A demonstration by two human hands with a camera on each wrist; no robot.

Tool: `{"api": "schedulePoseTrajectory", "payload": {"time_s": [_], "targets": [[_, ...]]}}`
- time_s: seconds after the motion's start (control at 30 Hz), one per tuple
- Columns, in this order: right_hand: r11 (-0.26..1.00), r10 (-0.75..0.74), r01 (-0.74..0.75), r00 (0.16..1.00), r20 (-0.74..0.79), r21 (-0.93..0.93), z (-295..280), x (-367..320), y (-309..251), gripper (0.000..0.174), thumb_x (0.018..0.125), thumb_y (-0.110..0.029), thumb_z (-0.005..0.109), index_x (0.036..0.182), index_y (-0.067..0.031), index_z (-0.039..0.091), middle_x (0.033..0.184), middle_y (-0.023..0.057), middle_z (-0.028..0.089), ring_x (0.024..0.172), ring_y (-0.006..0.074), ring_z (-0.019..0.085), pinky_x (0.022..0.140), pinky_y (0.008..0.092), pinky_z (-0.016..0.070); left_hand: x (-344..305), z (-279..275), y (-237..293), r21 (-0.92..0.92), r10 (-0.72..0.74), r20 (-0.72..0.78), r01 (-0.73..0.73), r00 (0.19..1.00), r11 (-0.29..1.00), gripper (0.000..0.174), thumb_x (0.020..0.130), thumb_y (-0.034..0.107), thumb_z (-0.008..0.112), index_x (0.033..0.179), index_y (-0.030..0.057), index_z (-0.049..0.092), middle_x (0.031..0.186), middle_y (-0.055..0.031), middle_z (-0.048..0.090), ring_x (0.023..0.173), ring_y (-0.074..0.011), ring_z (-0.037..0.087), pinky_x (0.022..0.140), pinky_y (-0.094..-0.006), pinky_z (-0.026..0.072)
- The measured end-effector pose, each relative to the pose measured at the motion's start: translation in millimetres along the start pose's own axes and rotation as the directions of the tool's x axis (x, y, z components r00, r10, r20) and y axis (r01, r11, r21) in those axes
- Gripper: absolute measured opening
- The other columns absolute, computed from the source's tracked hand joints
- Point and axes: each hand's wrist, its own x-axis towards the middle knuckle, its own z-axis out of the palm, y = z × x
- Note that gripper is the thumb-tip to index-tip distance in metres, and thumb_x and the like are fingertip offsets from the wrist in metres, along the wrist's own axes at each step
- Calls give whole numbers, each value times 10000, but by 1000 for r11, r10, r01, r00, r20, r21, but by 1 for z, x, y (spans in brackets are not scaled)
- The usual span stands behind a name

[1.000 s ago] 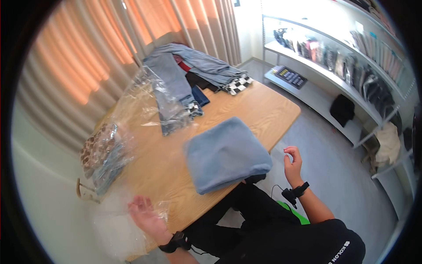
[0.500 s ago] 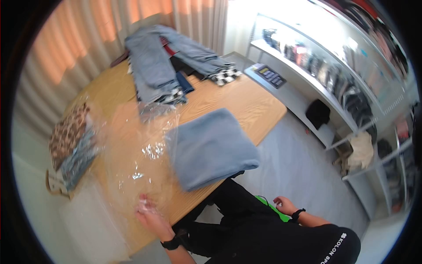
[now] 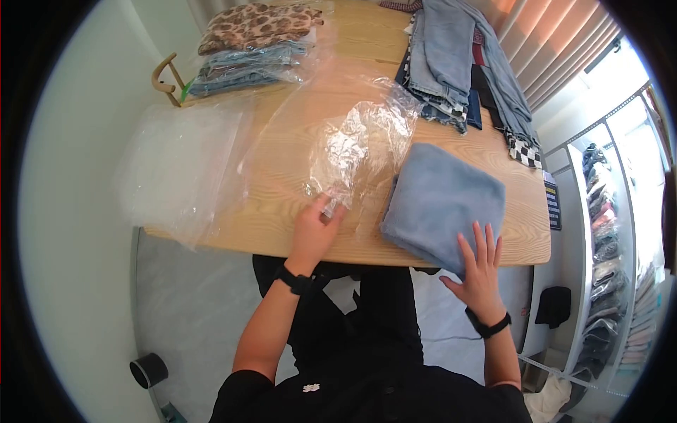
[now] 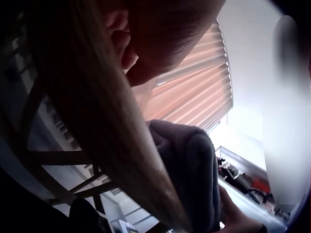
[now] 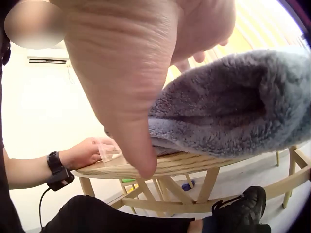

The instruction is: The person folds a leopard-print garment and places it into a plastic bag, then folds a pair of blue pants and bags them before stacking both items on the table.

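Observation:
The folded blue-grey fleece [image 3: 444,201] lies near the table's front edge, right of centre. The right hand [image 3: 481,271] rests on its near right corner with fingers spread. In the right wrist view the folded plush layers [image 5: 218,107] show beyond the right hand [image 5: 141,63]. A clear plastic bag [image 3: 360,141] is spread flat left of the fleece. The left hand [image 3: 315,229] pinches the bag's near end between thumb and fingers. In the left wrist view the left hand [image 4: 165,39] is dark above the table edge, its fingertips partly hidden.
A stack of clear bags [image 3: 173,158] lies at the table's left. Behind it stand bagged folded clothes [image 3: 257,32] with a leopard print on top. Blue trousers with checkered cuffs [image 3: 444,56] lie at the back right. A wooden chair [image 3: 166,86] stands at the left edge; shelves [image 3: 599,233] at the right.
The head view has turned left. The right hand has come from beside the table onto the fleece. The clear bag, earlier lifted and moving, now lies flatter, its near end in the left hand.

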Motion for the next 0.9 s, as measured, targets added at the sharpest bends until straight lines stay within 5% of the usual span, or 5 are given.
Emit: {"api": "schedulePoseTrajectory", "payload": {"time_s": [0.07, 0.2, 0.4, 0.57, 0.9], "targets": [[999, 46, -48, 995, 85, 11, 5, 8, 2, 933, 559, -202, 848, 1380, -139, 410, 1463, 173, 322, 1369, 383, 267, 1123, 552, 168, -6, 6, 5, 493, 492, 38, -445, 870, 748, 323, 861, 47, 620, 1180, 3, 588, 1131, -162, 637, 1077, -279, 599, 912, -358, 469], [996, 90, -89, 995, 53, -17, 29, -5, 8, 911, 583, -162, 819, 1389, -101, 401, 1415, 116, 406, 1323, 312, 355, 1111, 532, 206, -35, 13, 8, 592, 657, 210, -629, 724, 504, 220, 817, 32, 628, 1036, 15, 631, 1075, -161, 626, 1006, -318, 600, 875, -366, 477], [981, 47, -77, 985, -165, -177, 50, -35, 18, 655, 669, 48, 626, 1299, -58, 484, 1269, 99, 534, 1192, 281, 489, 1049, 488, 308, -81, 10, -1, 426, 554, -154, -451, 818, 784, 95, 767, -23, 600, 853, 18, 602, 910, -116, 594, 820, -306, 585, 875, -386, 480], [993, 115, -105, 972, -206, 59, 20, -60, 20, 442, 656, 76, 619, 1086, -26, 598, 990, 111, 636, 963, 324, 602, 845, 399, 475, -68, -9, 6, 736, 519, 199, -476, 831, 481, 416, 868, 240, 625, 1195, -13, 581, 1376, -182, 463, 1313, -359, 380, 1118, -512, 218], [645, 486, -340, 874, -24, 684, -36, -123, 45, 418, 844, -107, 666, 1233, -24, 537, 1191, 97, 610, 1081, 193, 592, 914, 319, 478, -81, 26, 20, 679, 534, 336, -593, 776, 434, 456, 859, 275, 644, 1212, -5, 571, 1289, -147, 534, 1206, -329, 462, 1056, -454, 305]]}}
